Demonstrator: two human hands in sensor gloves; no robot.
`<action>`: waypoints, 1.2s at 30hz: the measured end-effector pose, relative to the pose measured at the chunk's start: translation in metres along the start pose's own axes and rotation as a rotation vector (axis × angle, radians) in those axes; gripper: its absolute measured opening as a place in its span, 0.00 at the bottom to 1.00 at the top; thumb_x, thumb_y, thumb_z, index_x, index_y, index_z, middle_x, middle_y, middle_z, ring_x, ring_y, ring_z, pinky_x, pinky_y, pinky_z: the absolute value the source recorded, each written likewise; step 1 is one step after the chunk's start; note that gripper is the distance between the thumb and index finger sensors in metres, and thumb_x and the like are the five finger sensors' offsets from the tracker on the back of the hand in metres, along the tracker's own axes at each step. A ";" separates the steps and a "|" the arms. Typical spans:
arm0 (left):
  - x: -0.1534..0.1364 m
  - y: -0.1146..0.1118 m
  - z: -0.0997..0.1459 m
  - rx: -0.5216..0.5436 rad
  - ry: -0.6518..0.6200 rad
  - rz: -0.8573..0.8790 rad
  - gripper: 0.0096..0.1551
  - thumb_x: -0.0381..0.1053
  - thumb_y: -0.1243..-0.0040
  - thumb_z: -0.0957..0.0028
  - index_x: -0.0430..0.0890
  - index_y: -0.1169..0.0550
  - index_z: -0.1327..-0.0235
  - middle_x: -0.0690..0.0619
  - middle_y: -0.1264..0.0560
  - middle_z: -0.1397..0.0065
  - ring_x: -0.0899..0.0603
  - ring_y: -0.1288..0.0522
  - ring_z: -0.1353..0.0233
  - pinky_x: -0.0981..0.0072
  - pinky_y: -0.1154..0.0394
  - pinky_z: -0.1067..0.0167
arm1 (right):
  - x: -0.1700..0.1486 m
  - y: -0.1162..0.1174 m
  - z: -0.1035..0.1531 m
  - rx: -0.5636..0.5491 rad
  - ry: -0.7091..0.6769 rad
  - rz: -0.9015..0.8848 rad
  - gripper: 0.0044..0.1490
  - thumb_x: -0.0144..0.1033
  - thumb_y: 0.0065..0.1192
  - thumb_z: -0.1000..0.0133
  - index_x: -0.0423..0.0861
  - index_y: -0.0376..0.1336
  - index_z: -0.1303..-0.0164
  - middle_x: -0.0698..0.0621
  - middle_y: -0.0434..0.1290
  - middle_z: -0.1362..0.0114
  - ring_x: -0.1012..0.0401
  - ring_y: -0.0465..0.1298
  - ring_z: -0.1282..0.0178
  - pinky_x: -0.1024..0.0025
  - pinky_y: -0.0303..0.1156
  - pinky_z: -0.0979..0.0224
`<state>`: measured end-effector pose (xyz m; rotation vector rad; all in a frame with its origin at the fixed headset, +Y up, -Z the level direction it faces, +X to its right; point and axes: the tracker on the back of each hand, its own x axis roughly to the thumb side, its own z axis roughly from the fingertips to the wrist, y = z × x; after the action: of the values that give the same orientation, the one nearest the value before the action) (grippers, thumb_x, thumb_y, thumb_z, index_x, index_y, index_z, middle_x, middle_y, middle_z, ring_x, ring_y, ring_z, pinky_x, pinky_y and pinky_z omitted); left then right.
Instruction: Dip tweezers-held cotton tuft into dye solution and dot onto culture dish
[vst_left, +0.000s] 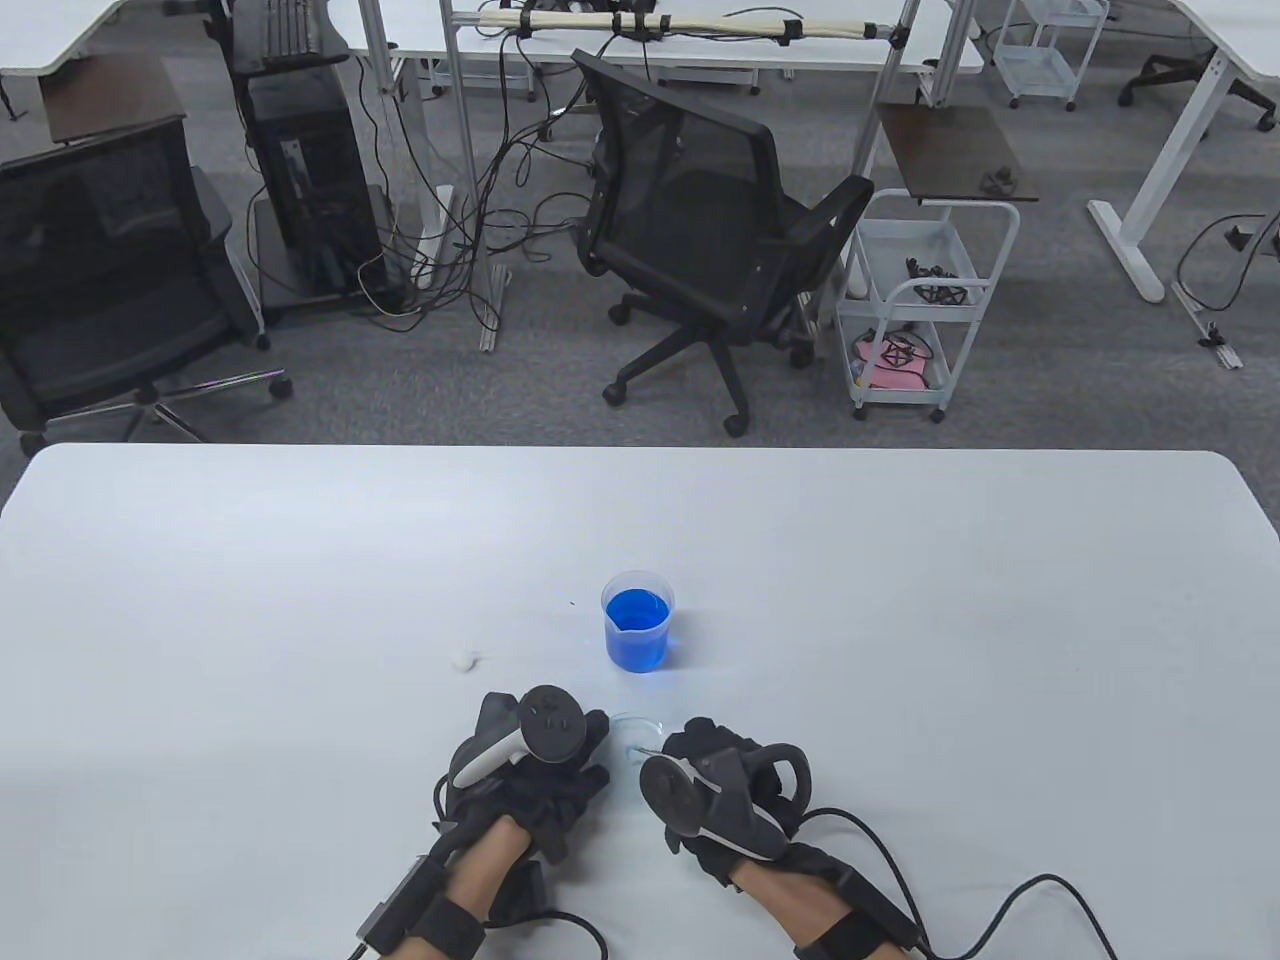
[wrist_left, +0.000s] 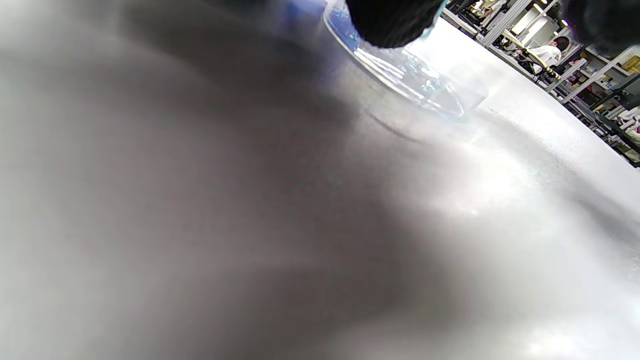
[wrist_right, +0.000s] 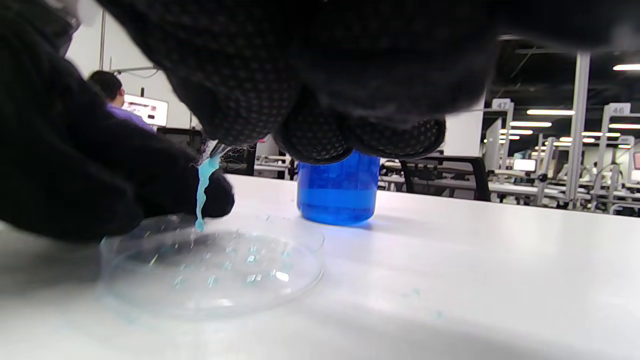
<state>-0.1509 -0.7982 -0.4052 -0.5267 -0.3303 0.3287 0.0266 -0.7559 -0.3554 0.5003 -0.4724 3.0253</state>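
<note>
A white desk (vst_left: 900, 600) carries a small clear culture dish (wrist_right: 210, 270), the landmark here. Just beyond the dish stands a beaker of blue dye solution (vst_left: 637, 620). Farther left of the dish, well apart from both hands, lies a spare white cotton tuft (vst_left: 463, 658).

The left hand (vst_left: 535, 765) rests at the dish's left edge, fingertips touching its rim, likely to keep the light dish from sliding; how tightly its grip closes cannot be told.

The right hand (vst_left: 715, 780) sits at the dish's right side. Its fingers pinch the tweezers (vst_left: 650, 752), a narrow grip, with the tips angled down over the dish. In the right wrist view a dyed cotton tuft (wrist_right: 202, 192), pale blue and drawn into a strand, hangs from the tips, its lower end at the dish floor or just above; the view is too low to be sure. Small blue dots (wrist_right: 240, 255) already speckle the dish, so dotting seems under way.
</note>
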 end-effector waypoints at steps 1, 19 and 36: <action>0.000 0.000 0.000 0.001 0.000 0.000 0.38 0.52 0.51 0.33 0.50 0.53 0.16 0.32 0.63 0.12 0.24 0.65 0.19 0.20 0.63 0.32 | 0.002 0.005 0.000 0.021 -0.007 0.015 0.25 0.38 0.77 0.66 0.32 0.85 0.72 0.35 0.85 0.57 0.62 0.82 0.77 0.69 0.81 0.78; 0.000 0.000 0.000 -0.001 0.000 0.006 0.38 0.52 0.51 0.33 0.50 0.53 0.16 0.33 0.63 0.12 0.24 0.65 0.19 0.20 0.63 0.32 | -0.015 -0.003 -0.010 -0.017 0.060 -0.015 0.26 0.38 0.77 0.66 0.32 0.85 0.72 0.35 0.85 0.57 0.62 0.82 0.77 0.70 0.81 0.78; 0.000 0.000 0.001 -0.002 0.001 0.006 0.38 0.52 0.51 0.33 0.50 0.53 0.16 0.33 0.63 0.12 0.24 0.65 0.19 0.20 0.63 0.32 | -0.012 0.012 -0.009 0.035 0.042 0.021 0.26 0.38 0.77 0.66 0.32 0.85 0.72 0.35 0.85 0.57 0.62 0.82 0.77 0.70 0.81 0.78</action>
<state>-0.1513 -0.7984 -0.4044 -0.5297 -0.3282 0.3338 0.0342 -0.7647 -0.3714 0.4350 -0.4259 3.0627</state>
